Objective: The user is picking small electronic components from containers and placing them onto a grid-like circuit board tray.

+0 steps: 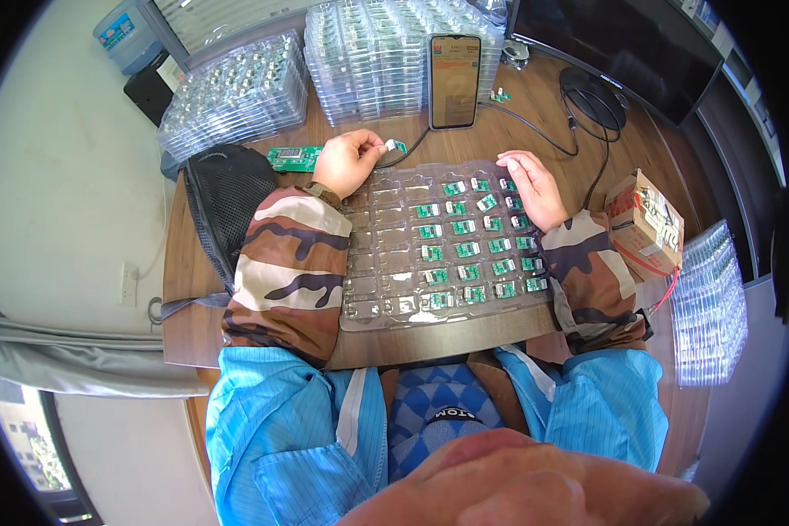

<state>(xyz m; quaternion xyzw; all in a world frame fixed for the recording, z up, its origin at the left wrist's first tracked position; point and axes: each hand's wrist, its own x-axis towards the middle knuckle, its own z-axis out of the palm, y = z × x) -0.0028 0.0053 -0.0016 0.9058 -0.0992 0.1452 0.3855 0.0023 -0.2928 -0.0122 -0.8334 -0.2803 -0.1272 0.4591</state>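
1. Recording positions first: 12 o'clock is directly away from the wearer. The small circuit board (398,147) is at the left hand (349,160), on its 2 o'clock side, pinched between thumb and fingertips.
2. The plastic tray (401,306) lies flat on the table (412,344) between the forearms. From its middle, the pinched board sits at 11 o'clock, just past the far edge.
3. The tray's longer side appears to run from 9 to 3 o'clock; lens bend makes this uncertain. Seated boards (467,249) fill its columns on the 3 o'clock side.
4. The right hand (536,190) is at the tray's 2 o'clock corner, fingers extended and together, with no object visible in its grasp. Contact with the tray cannot be confirmed.
5. The left hand is plainly nearer the pinched board; from the right hand, that board lies between 9 and 10 o'clock.
6. The pinched board's long axis is too small to read with confidence, and the fingers cover one end. A dark cable (418,145) passes close by; whether it joins the board cannot be determined.
7. The right hand and sleeve (587,263) hide parts of the outermost column. The left hand overlaps a green display panel (294,159) at its 9 o'clock.
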